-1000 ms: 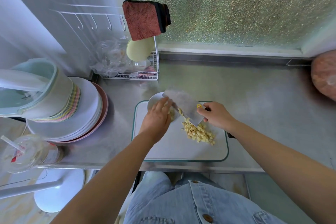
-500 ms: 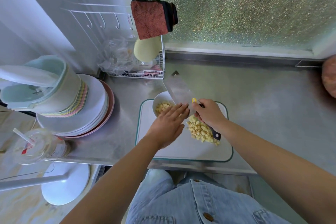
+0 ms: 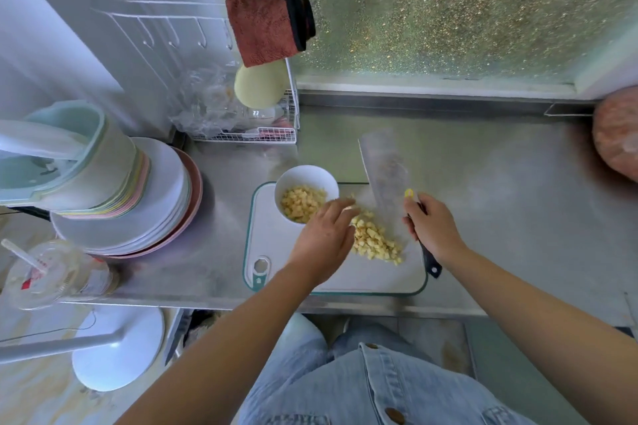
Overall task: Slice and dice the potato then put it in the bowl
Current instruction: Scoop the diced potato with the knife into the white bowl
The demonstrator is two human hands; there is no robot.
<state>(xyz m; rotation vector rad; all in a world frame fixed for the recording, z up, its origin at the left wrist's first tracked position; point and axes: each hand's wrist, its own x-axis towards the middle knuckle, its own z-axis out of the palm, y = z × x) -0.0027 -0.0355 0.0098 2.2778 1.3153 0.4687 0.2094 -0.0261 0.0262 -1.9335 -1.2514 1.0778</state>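
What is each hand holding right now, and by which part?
The right hand grips the knife by its handle; the left hand holds nothing.

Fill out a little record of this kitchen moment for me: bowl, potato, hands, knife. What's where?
Bowl: white, on the far left corner of the cutting board, holding potato dice
Potato pile: on the board, not yet in the bowl
Left hand: fingers straight, between bowl and pile
Right hand: grips the cleaver handle, blade pointing away
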